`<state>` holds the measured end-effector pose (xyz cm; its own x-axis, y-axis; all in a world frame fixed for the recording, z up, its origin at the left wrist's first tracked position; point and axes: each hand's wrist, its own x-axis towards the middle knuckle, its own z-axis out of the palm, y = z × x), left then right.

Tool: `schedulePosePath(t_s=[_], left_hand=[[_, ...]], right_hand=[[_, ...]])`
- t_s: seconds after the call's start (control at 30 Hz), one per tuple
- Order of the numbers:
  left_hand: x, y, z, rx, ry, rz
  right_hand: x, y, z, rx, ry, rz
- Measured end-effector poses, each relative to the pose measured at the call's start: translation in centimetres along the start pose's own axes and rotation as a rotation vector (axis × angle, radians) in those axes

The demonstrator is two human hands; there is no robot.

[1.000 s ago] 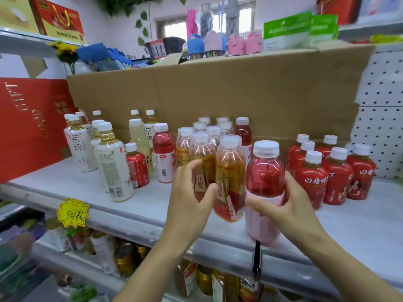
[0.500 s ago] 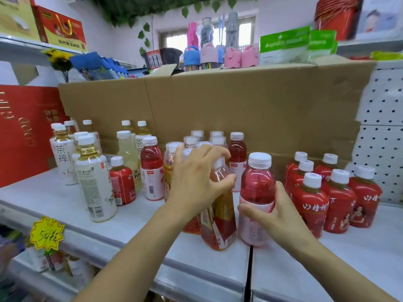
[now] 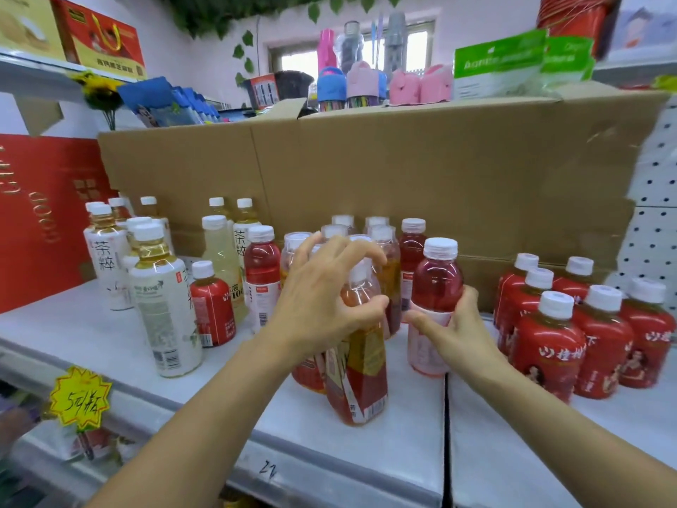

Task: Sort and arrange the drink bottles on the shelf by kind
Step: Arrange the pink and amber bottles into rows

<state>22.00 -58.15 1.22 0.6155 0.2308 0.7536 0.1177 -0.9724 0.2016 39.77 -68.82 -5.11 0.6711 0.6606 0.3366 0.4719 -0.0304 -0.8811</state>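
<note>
Many drink bottles stand on a white shelf (image 3: pixel 91 335). My right hand (image 3: pixel 459 330) grips a pink-red bottle (image 3: pixel 436 284) with a white cap and pale label, standing on the shelf. My left hand (image 3: pixel 322 295) curls over the neck of an orange tea bottle (image 3: pixel 361 364) with a red and yellow label, which leans slightly. Behind it stand several more orange bottles (image 3: pixel 383 251). A group of red-wrapped bottles (image 3: pixel 586 324) stands to the right. White-labelled tea bottles (image 3: pixel 161 298), a pale yellow one (image 3: pixel 219 254), a small red one (image 3: pixel 212 306) and another pink-red bottle (image 3: pixel 261 273) stand to the left.
A tall cardboard box (image 3: pixel 366 170) walls the back of the shelf. A red gift box (image 3: pixel 40 214) closes the left side, white pegboard (image 3: pixel 655 221) the right. A yellow price tag (image 3: pixel 78 397) hangs on the front edge. A seam (image 3: pixel 446 434) splits the shelf boards.
The pink-red bottle moved back from the front edge onto the shelf in my right hand. My left hand rose from the orange bottle's side to curl over its neck.
</note>
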Motion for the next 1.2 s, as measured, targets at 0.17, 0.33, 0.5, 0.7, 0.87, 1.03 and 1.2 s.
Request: schedulePosePath(t_s=[0.17, 0.33, 0.5, 0.7, 0.87, 1.03, 1.2], left_hand=[[-0.9, -2.1, -2.1, -0.057, -0.006, 0.005], [-1.7, -2.8, -3.0, -0.129, -0.048, -0.043], [-4.0, -4.3, -2.4, -0.227, 0.055, -0.094], [-6.6, -7.8, -2.0, -0.607, 0.035, -0.484], [-0.5, -12.4, -3.3, -0.518, 0.297, -0.566], [2.9, -15.6, -2.8, -0.471, 0.005, -0.766], [0.7, -14.7, -3.0, -0.311, 0.087, -0.617]], right_hand=[[3.2, 1.3, 1.2, -0.080, 0.132, 0.060], [3.5, 1.0, 1.9, -0.192, 0.228, 0.125], [-0.9, -2.7, 3.1, -0.200, 0.403, -0.291], [-3.9, -8.7, 5.9, -0.094, 0.020, -0.481], [-4.0, -10.0, 8.3, -0.357, -0.022, -0.580], [-4.5, -10.3, 8.9, -0.337, 0.014, -0.515], [-4.8, -10.1, 9.3, -0.314, 0.048, -0.485]])
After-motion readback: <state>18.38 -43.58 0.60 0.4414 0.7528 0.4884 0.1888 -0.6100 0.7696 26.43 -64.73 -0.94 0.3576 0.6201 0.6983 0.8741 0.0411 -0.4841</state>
